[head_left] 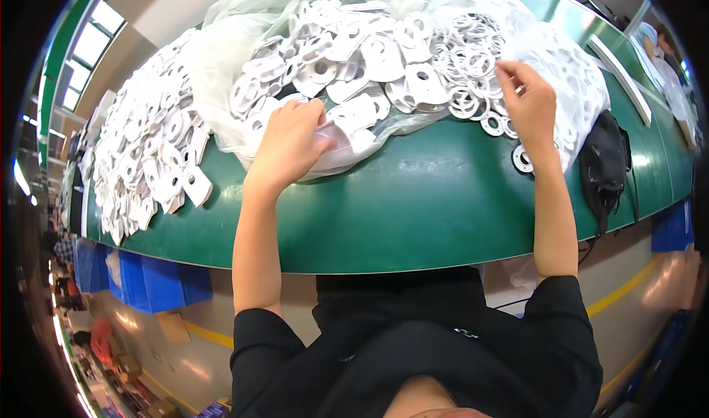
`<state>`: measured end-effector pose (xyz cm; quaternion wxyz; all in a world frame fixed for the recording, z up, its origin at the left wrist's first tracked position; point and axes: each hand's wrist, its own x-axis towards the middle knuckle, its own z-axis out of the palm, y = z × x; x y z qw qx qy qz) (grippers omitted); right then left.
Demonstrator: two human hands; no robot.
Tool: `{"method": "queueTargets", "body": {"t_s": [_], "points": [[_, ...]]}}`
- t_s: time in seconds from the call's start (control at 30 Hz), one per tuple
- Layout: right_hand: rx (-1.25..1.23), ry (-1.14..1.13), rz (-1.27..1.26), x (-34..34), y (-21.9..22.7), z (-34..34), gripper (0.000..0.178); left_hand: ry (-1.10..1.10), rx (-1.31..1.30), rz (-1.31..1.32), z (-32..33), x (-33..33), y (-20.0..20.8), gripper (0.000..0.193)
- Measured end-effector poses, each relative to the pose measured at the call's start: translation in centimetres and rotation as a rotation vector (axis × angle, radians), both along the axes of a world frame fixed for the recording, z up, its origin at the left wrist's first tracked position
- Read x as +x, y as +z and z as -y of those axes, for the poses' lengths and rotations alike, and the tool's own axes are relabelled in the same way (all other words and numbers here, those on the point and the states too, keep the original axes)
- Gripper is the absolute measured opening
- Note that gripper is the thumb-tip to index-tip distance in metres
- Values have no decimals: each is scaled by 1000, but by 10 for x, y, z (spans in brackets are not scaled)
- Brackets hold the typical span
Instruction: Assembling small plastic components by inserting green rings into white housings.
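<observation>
Left hand (pixel 290 141) resting curled by white holed plates (pixel 384 67), right hand (pixel 521 93) by white flat rings (pixel 467 57), upper frame; grips unclear. Likely picking, probably needing pinching next.

Left hand (pixel 290 139): back upward, fingers (pixel 293 106) bent, thumb (pixel 326 145) set apart.
Right hand (pixel 532 106): fingers curled inward, pointing leftward.
Left forearm (pixel 255 233): bare, stretched forward.
Right forearm (pixel 555 218): bare, stretched forward, roughly parallel.

Crinkled plastic bag (pixel 221 60), glossy tabletop (pixel 413 207)
</observation>
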<state>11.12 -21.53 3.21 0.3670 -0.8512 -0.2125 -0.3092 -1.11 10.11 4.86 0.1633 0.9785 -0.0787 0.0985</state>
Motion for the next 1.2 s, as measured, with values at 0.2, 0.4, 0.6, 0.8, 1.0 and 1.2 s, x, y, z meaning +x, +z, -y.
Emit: {"method": "queueTargets", "body": {"t_s": [0.2,0.4,0.6,0.8,1.0,1.2], "points": [[-198,-229,-165,8,7,41,22,100,-264,213,33,14,8,12],[-542,-222,-364,7,2,44,32,122,-1009,-110,51,24,-6,28],[-259,-328,-304,9,11,33,20,-74,-1225,-210,52,19,-37,37],[310,522,-378,-21,-5,-20,21,-172,-1069,185,66,23,-49,26],[132,690,-164,-53,-31,-59,19,-126,-1792,-443,89,10,-45,31],[265,549,-403,-58,-34,-63,23,-78,-2089,-764,103,7,-46,41]]}}
